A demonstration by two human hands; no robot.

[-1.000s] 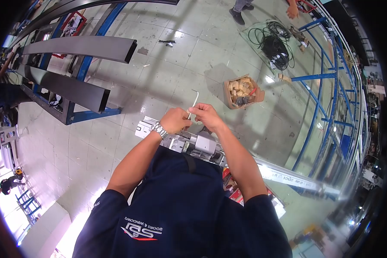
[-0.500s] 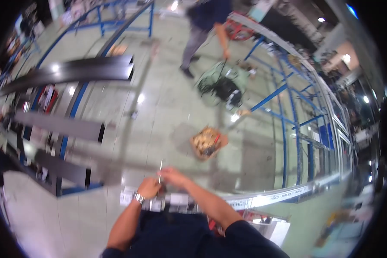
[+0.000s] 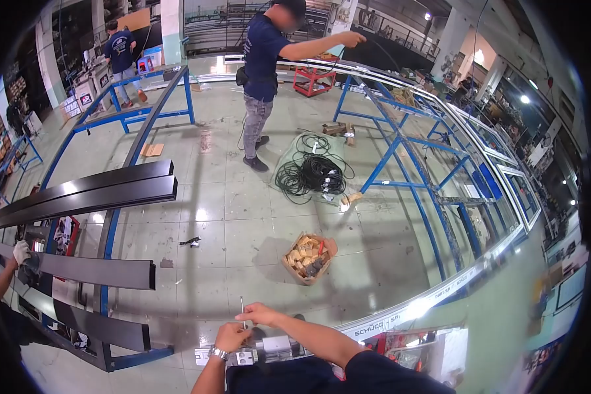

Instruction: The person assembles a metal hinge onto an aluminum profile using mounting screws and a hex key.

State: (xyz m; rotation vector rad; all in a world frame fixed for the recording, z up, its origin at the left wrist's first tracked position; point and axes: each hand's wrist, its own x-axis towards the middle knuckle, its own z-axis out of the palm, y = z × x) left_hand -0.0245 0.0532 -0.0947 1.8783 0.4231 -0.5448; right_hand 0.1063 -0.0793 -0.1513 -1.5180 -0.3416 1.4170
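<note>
Low in the view, my left hand, with a metal watch at its wrist, is closed beside a thin metal rod. My right hand pinches the same rod, which stands nearly upright between the two hands. Just below them, a metal fitting lies at the end of a long silver profile with printed lettering. What the fingers of my left hand grip is too small to make out.
A cardboard box of wooden pieces sits on the floor ahead. Beyond it, a person stands by coiled black cables. Dark profiles rest on blue frames at left, near a gloved hand. Another blue frame stands right.
The view has tilted upward, so my hands and the box appear lower. The standing person is now more upright, with an arm raised and stretched out. My hands remain together at the rod.
</note>
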